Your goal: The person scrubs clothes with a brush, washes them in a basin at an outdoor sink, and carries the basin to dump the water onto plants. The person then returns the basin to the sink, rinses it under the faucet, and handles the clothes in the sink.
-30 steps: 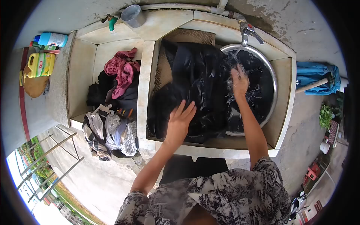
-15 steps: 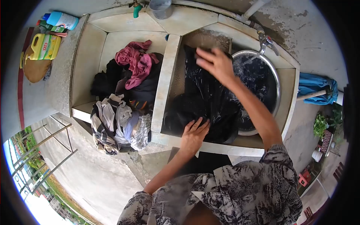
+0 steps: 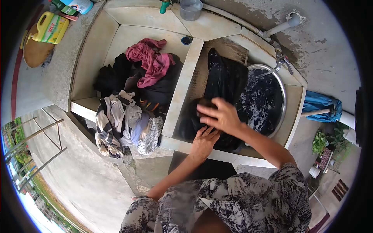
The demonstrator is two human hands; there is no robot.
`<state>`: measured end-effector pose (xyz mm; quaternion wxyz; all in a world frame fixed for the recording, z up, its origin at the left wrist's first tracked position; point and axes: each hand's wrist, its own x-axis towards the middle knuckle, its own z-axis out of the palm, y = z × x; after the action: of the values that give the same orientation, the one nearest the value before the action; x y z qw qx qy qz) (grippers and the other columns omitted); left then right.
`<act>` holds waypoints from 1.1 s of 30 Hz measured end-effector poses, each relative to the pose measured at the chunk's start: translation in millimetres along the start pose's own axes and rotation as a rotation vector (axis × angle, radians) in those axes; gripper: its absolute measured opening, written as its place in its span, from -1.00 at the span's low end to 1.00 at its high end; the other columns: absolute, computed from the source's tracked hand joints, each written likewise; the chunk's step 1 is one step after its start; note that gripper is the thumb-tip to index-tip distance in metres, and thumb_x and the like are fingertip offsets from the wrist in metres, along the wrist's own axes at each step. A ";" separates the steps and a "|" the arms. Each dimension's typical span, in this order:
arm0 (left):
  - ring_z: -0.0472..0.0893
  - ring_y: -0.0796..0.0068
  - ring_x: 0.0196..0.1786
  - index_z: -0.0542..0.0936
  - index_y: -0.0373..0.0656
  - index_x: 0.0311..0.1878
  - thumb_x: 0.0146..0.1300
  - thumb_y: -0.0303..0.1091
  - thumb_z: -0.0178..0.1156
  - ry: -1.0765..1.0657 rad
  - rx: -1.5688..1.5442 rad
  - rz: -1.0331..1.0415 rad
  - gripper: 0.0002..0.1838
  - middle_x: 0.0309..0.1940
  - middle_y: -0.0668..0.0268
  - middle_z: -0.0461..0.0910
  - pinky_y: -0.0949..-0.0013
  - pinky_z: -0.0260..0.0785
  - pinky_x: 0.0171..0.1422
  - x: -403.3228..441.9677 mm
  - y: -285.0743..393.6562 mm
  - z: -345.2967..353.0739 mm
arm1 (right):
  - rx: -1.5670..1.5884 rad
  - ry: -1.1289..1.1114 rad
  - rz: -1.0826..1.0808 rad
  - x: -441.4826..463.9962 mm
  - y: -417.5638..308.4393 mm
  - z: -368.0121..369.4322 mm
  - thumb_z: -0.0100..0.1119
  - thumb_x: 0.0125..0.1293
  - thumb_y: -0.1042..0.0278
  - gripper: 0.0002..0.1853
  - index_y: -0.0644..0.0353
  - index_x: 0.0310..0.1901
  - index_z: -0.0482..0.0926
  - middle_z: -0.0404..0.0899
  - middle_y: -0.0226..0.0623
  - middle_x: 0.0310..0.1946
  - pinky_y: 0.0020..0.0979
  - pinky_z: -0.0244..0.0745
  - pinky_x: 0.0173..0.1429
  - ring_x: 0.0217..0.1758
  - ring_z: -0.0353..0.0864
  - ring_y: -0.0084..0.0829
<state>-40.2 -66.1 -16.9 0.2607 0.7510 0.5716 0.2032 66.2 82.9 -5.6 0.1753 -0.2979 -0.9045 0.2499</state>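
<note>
A wet black garment (image 3: 225, 81) is spread over the ribbed washboard slope (image 3: 199, 73) of the right sink basin, with soapy streaks on it. My left hand (image 3: 203, 146) grips the garment near the basin's front edge, fingers bent into the cloth. Just above it, my right hand (image 3: 225, 118) is blurred by motion over the bunched fabric. A dark brown thing shows under its fingers, too hidden to name. Right of the garment, a round metal tub (image 3: 285, 105) holds dark soapy water and dark cloth.
The left basin holds a pink garment (image 3: 147, 58) and black clothes (image 3: 112, 75). Light and striped clothes (image 3: 126, 120) hang over its front edge. A tap (image 3: 283, 62) stands over the tub. A grey pail (image 3: 190, 11) and yellow jug (image 3: 52, 28) sit around the sink.
My right hand has come down the garment towards me, from the upper slope to beside my left hand. The left hand stays on the cloth. The garment's upper part lies more bunched.
</note>
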 end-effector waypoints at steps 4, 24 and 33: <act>0.33 0.40 0.42 0.57 -0.17 0.11 0.19 -0.42 0.02 -0.049 0.014 -0.001 -0.60 0.25 0.35 0.51 0.22 0.08 0.46 -0.5 1.6 -6.2 | -0.304 0.176 0.149 55.9 68.1 6.4 0.28 0.18 -0.08 -0.57 -0.30 0.10 0.64 0.43 -0.18 -0.28 -0.18 0.51 -0.17 -0.21 0.55 -0.15; 0.35 0.37 0.41 0.51 -0.15 0.18 0.21 -0.32 0.03 -0.048 0.066 0.096 -0.55 0.29 0.31 0.47 0.16 0.08 0.43 -0.9 -5.0 -1.4 | -0.405 0.038 0.511 137.9 163.1 -26.7 0.09 0.29 -0.25 -0.49 -0.13 0.12 0.61 0.52 -0.12 0.07 -0.06 0.43 0.12 0.11 0.53 -0.07; 0.01 0.14 0.58 0.40 -0.08 0.31 0.15 -0.22 0.23 0.391 0.026 0.086 -0.38 0.53 0.17 0.05 -0.10 -0.15 0.54 -5.4 -4.0 -21.5 | -0.537 0.178 0.478 54.5 93.2 13.0 0.05 0.37 -0.16 -0.25 -0.09 0.49 0.10 0.05 -0.16 0.49 0.06 0.12 0.42 0.50 0.08 -0.05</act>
<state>-57.5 -67.1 -2.7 0.1262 0.7244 0.5812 0.3486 60.7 177.5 -58.8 0.1057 -0.5568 -0.8238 0.0107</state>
